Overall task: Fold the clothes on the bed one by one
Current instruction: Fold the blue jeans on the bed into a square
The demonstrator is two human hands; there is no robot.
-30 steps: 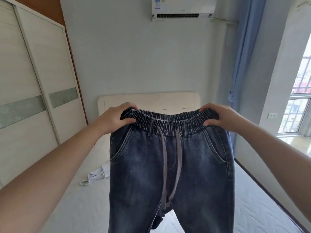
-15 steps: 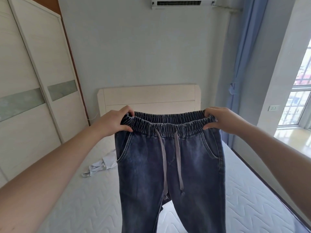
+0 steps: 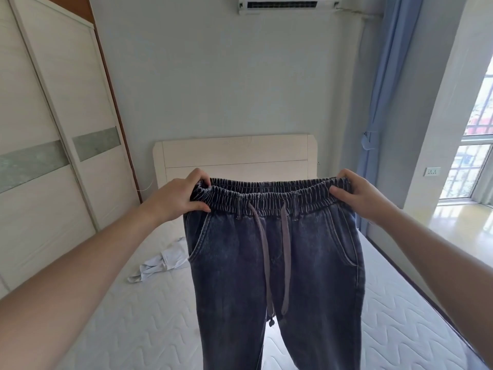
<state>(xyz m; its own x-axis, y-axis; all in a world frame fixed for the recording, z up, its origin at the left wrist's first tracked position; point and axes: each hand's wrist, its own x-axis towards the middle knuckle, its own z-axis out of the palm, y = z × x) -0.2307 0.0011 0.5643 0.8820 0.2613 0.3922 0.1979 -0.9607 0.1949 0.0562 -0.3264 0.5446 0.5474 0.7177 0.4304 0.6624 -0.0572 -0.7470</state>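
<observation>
While you hold the garment up, read these lines from largest thing to smallest.

Bed: the white mattress (image 3: pixel 133 316) fills the lower part of the frame, under and behind the hanging cloth.

Jeans: the dark jeans (image 3: pixel 274 263) hang in the centre of the frame, front side toward you, long axis running straight down, legs leaving the bottom edge.

White garment: a crumpled white garment (image 3: pixel 162 261) lies on the mattress at centre left, well apart from your hands.

Waistband: the elastic waistband (image 3: pixel 269 200) is stretched level between both hands, so neither hand is nearer; the next fold, as I judge, must bring one end across to the other.

Left hand: your left hand (image 3: pixel 176 198) pinches the left waistband end, thumb in front, fingers curled behind.

Right hand: your right hand (image 3: pixel 354 194) grips the right end the same way.

Change: the jeans now sit lower in the frame than one second ago, and more headboard (image 3: pixel 234 153) shows above them.
</observation>
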